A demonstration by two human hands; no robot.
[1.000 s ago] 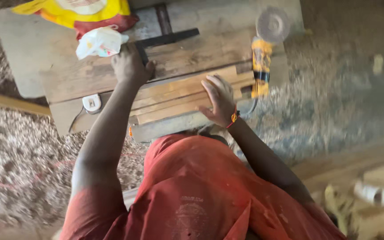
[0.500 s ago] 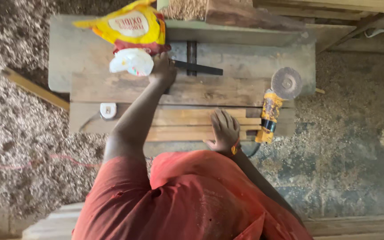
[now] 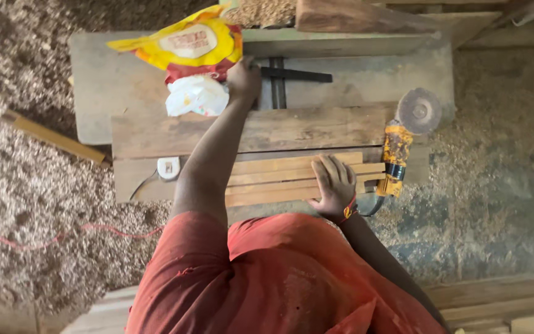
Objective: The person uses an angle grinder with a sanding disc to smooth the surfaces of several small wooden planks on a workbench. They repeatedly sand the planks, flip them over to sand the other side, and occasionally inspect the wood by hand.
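1. Nearest the camera, the person's orange shirt point(image 3: 279, 278) fills the lower middle of the view and hides the bench's near edge below the hands.
2. The right hand point(image 3: 335, 182) lies flat, fingers spread, on the right part of a stack of pale wood strips point(image 3: 267, 179) along the near edge of the bench point(image 3: 100, 93); it presses down on them and grasps nothing. A red and yellow band sits at its wrist.
3. Just right of that hand, at the near right corner, a yellow angle grinder point(image 3: 397, 154) lies with its grey disc pointing to the far side; its cord is partly hidden behind the wrist.
4. Near the near left corner a small white tape measure point(image 3: 169, 167) rests on a darker plank point(image 3: 292, 127).
5. Farther on, the left hand point(image 3: 243, 79) reaches across the plank to the black metal square point(image 3: 292, 75) near the far edge; its fingers curl down at the square's corner, but whether they clasp it cannot be told.
6. Touching that hand's left side are a crumpled white plastic bag point(image 3: 197, 96) and, beyond it, a yellow and red sack point(image 3: 186, 43), its top cut off by the frame.
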